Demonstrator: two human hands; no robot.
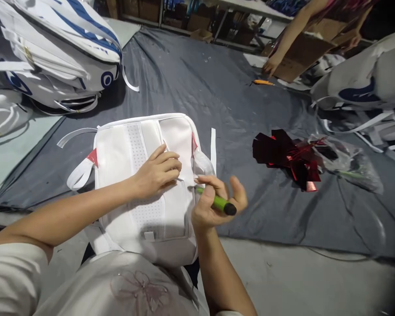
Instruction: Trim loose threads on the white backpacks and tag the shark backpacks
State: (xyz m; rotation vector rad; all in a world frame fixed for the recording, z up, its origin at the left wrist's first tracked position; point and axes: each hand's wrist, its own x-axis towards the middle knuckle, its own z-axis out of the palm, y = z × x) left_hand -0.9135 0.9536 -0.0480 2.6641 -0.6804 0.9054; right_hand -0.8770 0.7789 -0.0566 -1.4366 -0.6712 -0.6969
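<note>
A white backpack (125, 149) lies back-side up in front of me on a dark grey sheet (210, 96), its mesh panel facing me. My left hand (158, 171) rests on the middle of the backpack with its fingers curled and pressing down. Just to the right, my right hand (213, 202) grips a green tool with a black end (222, 204), its tip touching the backpack's right edge near a strap.
A pile of red foil pieces (286, 158) and a clear plastic bag (345, 162) lie to the right. Stacks of white and blue bags stand at far left (59, 48) and far right (365, 79). Another person's arm (289, 35) holds a cardboard box (303, 55) at the back.
</note>
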